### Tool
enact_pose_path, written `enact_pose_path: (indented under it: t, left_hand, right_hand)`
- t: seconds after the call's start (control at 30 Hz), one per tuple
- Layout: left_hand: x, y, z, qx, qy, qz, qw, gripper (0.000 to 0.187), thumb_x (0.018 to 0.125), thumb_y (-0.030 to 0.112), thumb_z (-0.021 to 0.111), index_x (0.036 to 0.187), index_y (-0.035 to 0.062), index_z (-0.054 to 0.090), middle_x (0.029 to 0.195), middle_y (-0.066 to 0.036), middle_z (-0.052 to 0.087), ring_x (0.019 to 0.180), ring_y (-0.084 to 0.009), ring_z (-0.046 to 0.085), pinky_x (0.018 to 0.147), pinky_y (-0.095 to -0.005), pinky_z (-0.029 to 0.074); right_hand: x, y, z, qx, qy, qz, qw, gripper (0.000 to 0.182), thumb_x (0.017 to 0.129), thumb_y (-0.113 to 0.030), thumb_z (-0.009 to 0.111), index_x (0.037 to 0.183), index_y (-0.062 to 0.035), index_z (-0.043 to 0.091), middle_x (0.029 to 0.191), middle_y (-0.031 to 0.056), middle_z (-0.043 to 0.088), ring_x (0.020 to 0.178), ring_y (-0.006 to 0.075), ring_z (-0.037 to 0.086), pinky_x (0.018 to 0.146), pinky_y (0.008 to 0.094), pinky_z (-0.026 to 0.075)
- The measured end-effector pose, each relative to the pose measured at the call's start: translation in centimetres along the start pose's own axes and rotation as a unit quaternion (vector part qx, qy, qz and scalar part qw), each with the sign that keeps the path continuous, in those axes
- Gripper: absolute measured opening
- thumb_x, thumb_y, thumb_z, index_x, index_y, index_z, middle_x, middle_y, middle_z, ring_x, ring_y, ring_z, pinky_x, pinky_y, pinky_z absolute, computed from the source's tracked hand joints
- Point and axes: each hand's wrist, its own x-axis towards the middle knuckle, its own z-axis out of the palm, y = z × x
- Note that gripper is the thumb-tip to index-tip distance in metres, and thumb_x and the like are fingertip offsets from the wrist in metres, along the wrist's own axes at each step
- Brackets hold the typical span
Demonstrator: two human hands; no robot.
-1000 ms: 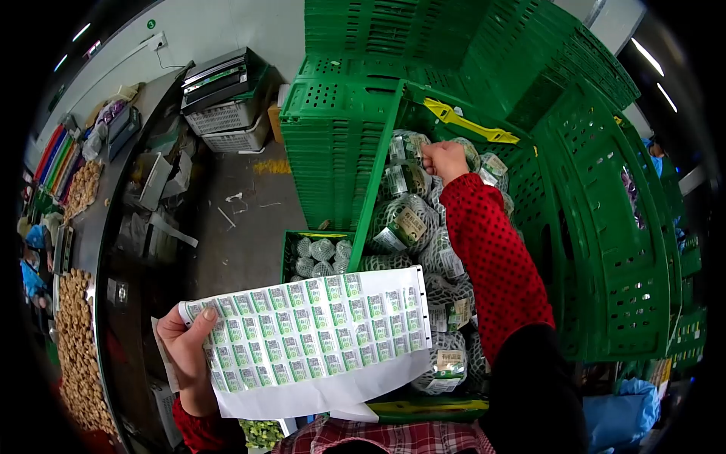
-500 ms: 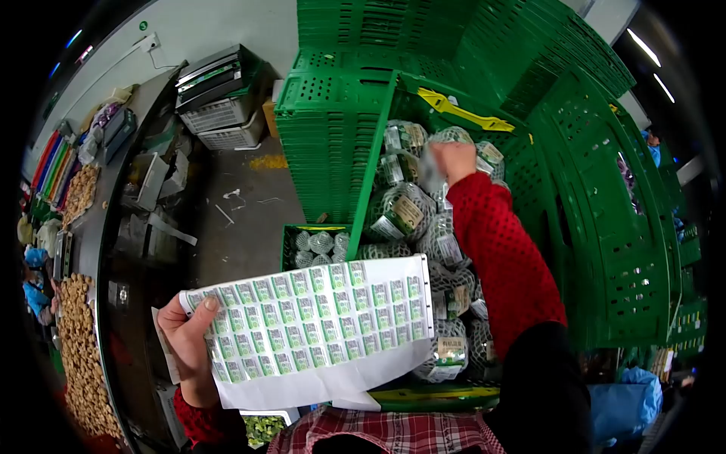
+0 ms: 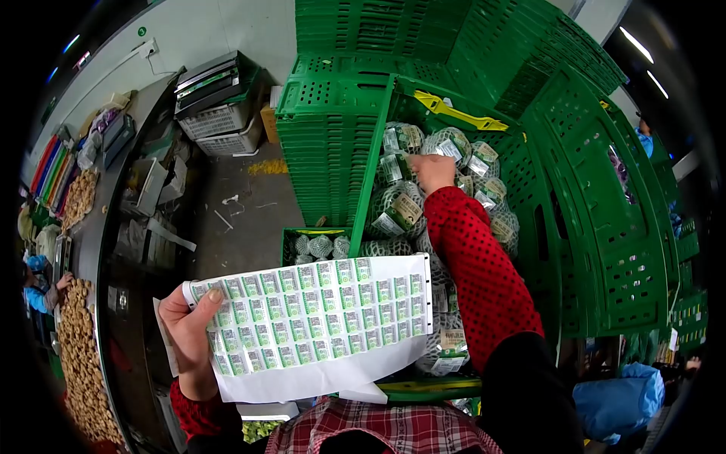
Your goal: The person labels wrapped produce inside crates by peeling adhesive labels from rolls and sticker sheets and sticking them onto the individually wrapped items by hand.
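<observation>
My left hand (image 3: 192, 329) grips a white sheet of stickers (image 3: 318, 314) at its left edge, thumb on top. Rows of small green-and-white labels cover most of it; its right end and lower strip are bare. My right hand (image 3: 435, 172) reaches into a green crate (image 3: 522, 163), among packages in white foam netting. Its fingers are curled, with their tips hidden, beside a labelled package (image 3: 395, 168) on the left. Just above the hand lies another netted package (image 3: 448, 144) with a white label. Below it is a package with a tan label (image 3: 401, 210).
Folded green crates (image 3: 321, 159) stand stacked to the left of the open crate. A smaller crate of netted pieces (image 3: 321, 246) sits lower. At far left, a long table (image 3: 113, 197) holds brown produce, with another person's hand there. A blue bag (image 3: 620, 401) lies lower right.
My right hand has moved slightly left and down in the crate, uncovering labelled packages at the upper right. The sheet in my left hand has barely shifted.
</observation>
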Motion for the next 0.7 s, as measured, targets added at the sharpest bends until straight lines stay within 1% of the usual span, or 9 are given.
enact_pose_path:
  t: [0.07,0.13,0.2,0.27,0.33,0.4,0.47,0.57,0.7]
  left_hand:
    - [-0.1,0.3,0.4,-0.006,-0.002,0.001,1.000,0.004,0.083,0.000,0.065,0.084,-0.0024,0.067,0.074,-0.006,0.069,0.062,-0.0086,0.061,0.058,-0.0217,0.047]
    - [-0.4,1.0,0.3,0.033,0.003,0.001,0.999,0.004,0.084,0.000,0.064,0.084,-0.0024,0.066,0.074,-0.006,0.068,0.062,-0.0083,0.061,0.058,-0.0213,0.046]
    - [-0.9,1.8,0.6,0.011,0.005,-0.013,1.000,0.004,0.084,0.001,0.064,0.085,-0.0027,0.066,0.075,-0.006,0.068,0.062,-0.0080,0.061,0.058,-0.0215,0.046]
    - [-0.8,1.0,-0.4,0.004,-0.005,0.024,1.000,0.005,0.085,0.001,0.065,0.087,-0.0028,0.066,0.077,-0.006,0.069,0.064,-0.0078,0.061,0.058,-0.0207,0.047]
    - [-0.9,1.4,-0.3,0.023,-0.026,0.035,0.999,0.006,0.085,0.002,0.066,0.089,-0.0030,0.067,0.077,-0.006,0.069,0.066,-0.0074,0.062,0.059,-0.0202,0.047]
    - [-0.9,1.4,-0.2,0.027,-0.049,0.056,0.997,0.008,0.085,0.002,0.067,0.090,-0.0040,0.068,0.078,-0.006,0.070,0.066,-0.0073,0.062,0.060,-0.0199,0.048]
    - [-1.2,1.9,0.4,0.014,-0.064,0.068,0.996,0.009,0.085,0.003,0.067,0.090,-0.0043,0.068,0.078,-0.007,0.070,0.066,-0.0073,0.062,0.059,-0.0198,0.048]
    - [-1.7,2.5,0.4,0.008,-0.081,0.077,0.994,0.010,0.085,0.004,0.067,0.090,-0.0045,0.068,0.078,-0.008,0.070,0.065,-0.0075,0.063,0.058,-0.0200,0.048]
    - [-1.4,2.9,0.2,0.014,-0.105,0.083,0.991,0.010,0.086,0.005,0.067,0.089,-0.0044,0.068,0.077,-0.008,0.070,0.064,-0.0078,0.062,0.057,-0.0205,0.048]
  right_hand:
    - [1.2,1.5,0.7,-0.049,0.009,-0.051,0.997,0.026,0.069,-0.020,0.075,0.072,0.0059,0.070,0.066,0.0199,0.066,0.061,0.0312,0.066,0.065,0.0369,0.051]
    - [2.0,1.8,0.8,-0.306,0.038,-0.176,0.935,0.025,0.069,-0.020,0.075,0.067,0.0034,0.066,0.057,0.0159,0.061,0.051,0.0223,0.057,0.053,0.0369,0.047]
    - [-0.2,-2.0,-0.7,-0.448,0.029,-0.150,0.881,0.029,0.070,-0.025,0.077,0.074,0.0026,0.067,0.064,0.0184,0.062,0.057,0.0265,0.061,0.058,0.0395,0.050]
    - [-0.2,-3.7,-1.9,-0.360,-0.065,-0.142,0.920,0.031,0.073,-0.026,0.077,0.081,0.0017,0.068,0.070,0.0135,0.065,0.060,0.0233,0.062,0.058,0.0377,0.051]
    - [-8.0,-10.5,-2.6,-0.107,-0.286,-0.080,0.949,0.027,0.077,-0.020,0.075,0.090,0.0018,0.067,0.077,0.0087,0.066,0.068,0.0165,0.062,0.061,0.0312,0.051]
    - [-16.1,-14.3,-4.1,0.019,-0.467,-0.111,0.877,0.028,0.078,-0.010,0.073,0.102,0.0027,0.065,0.085,0.0051,0.065,0.075,0.0100,0.060,0.064,0.0249,0.050]
    - [-19.9,-15.2,-5.1,-0.087,-0.491,-0.280,0.820,0.036,0.077,-0.006,0.073,0.110,0.0026,0.062,0.090,0.0057,0.064,0.079,0.0082,0.059,0.069,0.0223,0.049]
    - [-21.7,-14.7,-6.0,-0.081,-0.447,-0.188,0.871,0.037,0.075,-0.005,0.075,0.109,0.0027,0.063,0.090,0.0066,0.065,0.079,0.0071,0.058,0.068,0.0224,0.049]
    - [-23.5,-15.2,-7.5,-0.138,-0.405,-0.192,0.883,0.033,0.074,-0.005,0.074,0.105,0.0015,0.065,0.089,0.0093,0.065,0.079,0.0099,0.061,0.065,0.0253,0.049]
